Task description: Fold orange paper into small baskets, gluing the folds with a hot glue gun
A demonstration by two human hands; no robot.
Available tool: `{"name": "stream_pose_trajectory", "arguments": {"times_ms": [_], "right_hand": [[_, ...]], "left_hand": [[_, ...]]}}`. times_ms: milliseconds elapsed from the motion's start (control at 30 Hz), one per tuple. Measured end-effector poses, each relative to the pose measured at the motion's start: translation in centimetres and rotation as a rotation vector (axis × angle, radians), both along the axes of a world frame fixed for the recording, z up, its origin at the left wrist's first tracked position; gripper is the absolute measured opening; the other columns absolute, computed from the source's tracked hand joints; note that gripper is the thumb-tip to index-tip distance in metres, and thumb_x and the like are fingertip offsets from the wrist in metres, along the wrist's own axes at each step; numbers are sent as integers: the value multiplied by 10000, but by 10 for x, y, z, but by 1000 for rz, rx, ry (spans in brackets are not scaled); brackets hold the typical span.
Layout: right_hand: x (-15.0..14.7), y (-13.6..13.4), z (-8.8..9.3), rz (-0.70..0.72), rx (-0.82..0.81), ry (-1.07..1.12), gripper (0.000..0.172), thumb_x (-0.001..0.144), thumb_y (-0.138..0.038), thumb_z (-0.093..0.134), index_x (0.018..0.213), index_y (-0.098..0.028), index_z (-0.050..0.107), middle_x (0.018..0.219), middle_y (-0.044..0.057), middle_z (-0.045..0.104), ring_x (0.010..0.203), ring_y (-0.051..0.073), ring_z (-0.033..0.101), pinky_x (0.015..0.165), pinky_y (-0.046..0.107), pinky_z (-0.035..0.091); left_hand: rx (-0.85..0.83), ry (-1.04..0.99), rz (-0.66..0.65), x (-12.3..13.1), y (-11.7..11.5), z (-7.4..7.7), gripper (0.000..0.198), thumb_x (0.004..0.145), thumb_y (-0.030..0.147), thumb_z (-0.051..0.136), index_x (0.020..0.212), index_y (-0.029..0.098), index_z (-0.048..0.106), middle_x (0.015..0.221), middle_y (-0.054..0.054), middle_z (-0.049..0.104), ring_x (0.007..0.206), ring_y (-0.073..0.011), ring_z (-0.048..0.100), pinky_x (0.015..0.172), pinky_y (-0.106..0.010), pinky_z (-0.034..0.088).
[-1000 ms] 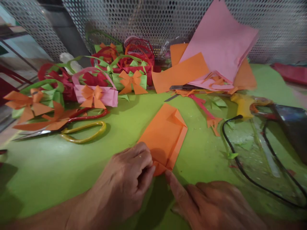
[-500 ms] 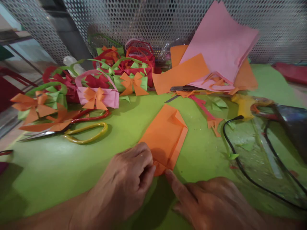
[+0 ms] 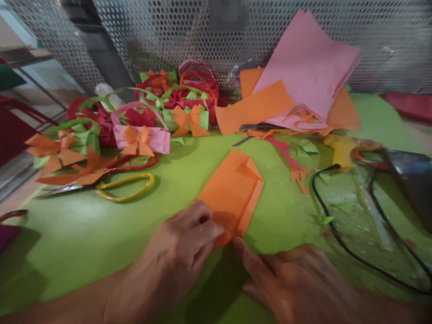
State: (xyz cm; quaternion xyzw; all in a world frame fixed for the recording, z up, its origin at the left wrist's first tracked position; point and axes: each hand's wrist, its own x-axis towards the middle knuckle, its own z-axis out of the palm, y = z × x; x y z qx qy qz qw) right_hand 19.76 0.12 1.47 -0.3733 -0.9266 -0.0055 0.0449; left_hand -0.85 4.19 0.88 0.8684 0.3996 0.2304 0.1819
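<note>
A folded sheet of orange paper [image 3: 229, 193] lies slanted on the green tabletop, with flaps turned in along its right side and a pocket-like fold near the top right. My left hand [image 3: 175, 252] has its fingers curled closed on the paper's lower left edge. At the bottom corner, the index fingertip of my right hand [image 3: 290, 279] presses on the paper. That finger is stretched out and the thumb stands apart, while the other fingers are bent under and partly hidden.
Small paper bags with bows [image 3: 143, 139] cluster at back left, behind scissors [image 3: 124, 186] with red and yellow handles. Pink sheets [image 3: 310, 63] and orange strips [image 3: 254, 108] lean against a perforated metal panel [image 3: 162, 31]. A yellow glue gun [image 3: 340, 150] and its black cord [image 3: 329, 211] lie right.
My left hand's fingers have shifted slightly over the paper's bottom edge, and the small fold there now lies flatter. My right fingertip stays at the corner. The camera view has shifted a little.
</note>
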Motion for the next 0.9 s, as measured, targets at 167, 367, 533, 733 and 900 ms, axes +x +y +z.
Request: {"name": "stream_pose_trajectory", "arguments": {"times_ms": [167, 367, 533, 733, 900], "right_hand": [[-2, 2, -2, 45, 14, -48, 383, 864, -222, 479, 1223, -90, 501, 558, -18, 640, 411, 115, 568, 366, 306, 290], [-5, 4, 5, 8, 36, -84, 370, 859, -299, 501, 1152, -79, 554, 480, -29, 616, 369, 117, 548, 376, 320, 198], [-6, 5, 12, 3, 18, -147, 413, 839, -280, 517, 1218, -116, 505, 462, -30, 620, 343, 125, 528, 382, 327, 112], [0, 6, 13, -38, -78, -176, 422, 805, -183, 528, 1226, -159, 515, 571, -5, 676, 415, 162, 583, 414, 320, 121], [6, 20, 28, -283, -341, 98, 173, 845, -266, 488, 857, -200, 648, 612, -7, 649, 510, 114, 550, 452, 239, 254]], "left_hand": [[263, 221, -66, 0, -12, 4, 192, 872, 229, 422, 906, 181, 604, 884, -62, 617, 755, -197, 570, 610, -305, 477], [381, 383, -193, 4, -26, 18, 436, 859, 453, 416, 1063, 99, 570, 1053, -129, 637, 958, -273, 558, 776, -386, 481], [275, 360, -189, 2, -28, 15, 754, 782, 715, 238, 1082, 98, 549, 1033, -135, 622, 918, -263, 561, 780, -390, 480], [99, 359, -170, -2, -31, 11, 895, 699, 792, 173, 1213, 119, 463, 1129, -139, 545, 981, -286, 494, 866, -452, 428], [30, 365, -146, 4, -31, 11, 874, 714, 778, 197, 1228, 124, 464, 1119, -134, 522, 957, -289, 466, 852, -468, 404]]}}
